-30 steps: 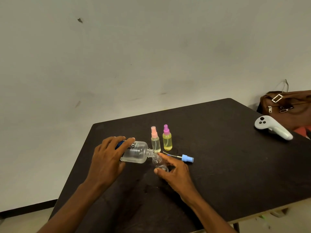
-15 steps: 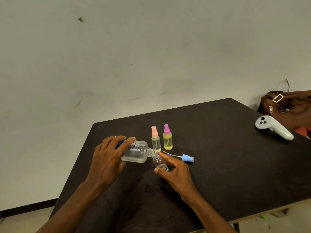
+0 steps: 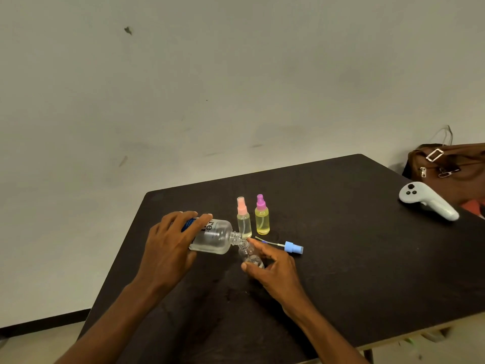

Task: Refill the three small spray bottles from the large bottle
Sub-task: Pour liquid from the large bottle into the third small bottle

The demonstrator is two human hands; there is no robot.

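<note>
Fingers (image 3: 181,218) of the left hand (image 3: 168,248) curl over the large bottle (image 3: 215,239), tipped on its side with its neck at the mouth of an uncapped small bottle (image 3: 250,256). The right hand (image 3: 275,273) pinches that tilted bottle between thumb and forefinger, over the table (image 3: 341,258).

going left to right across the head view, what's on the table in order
left hand → large bottle → pink-capped spray bottle → purple-capped spray bottle → blue spray head → white controller. The right hand and the small open bottle it holds overlap these, so they are left out.
</note>
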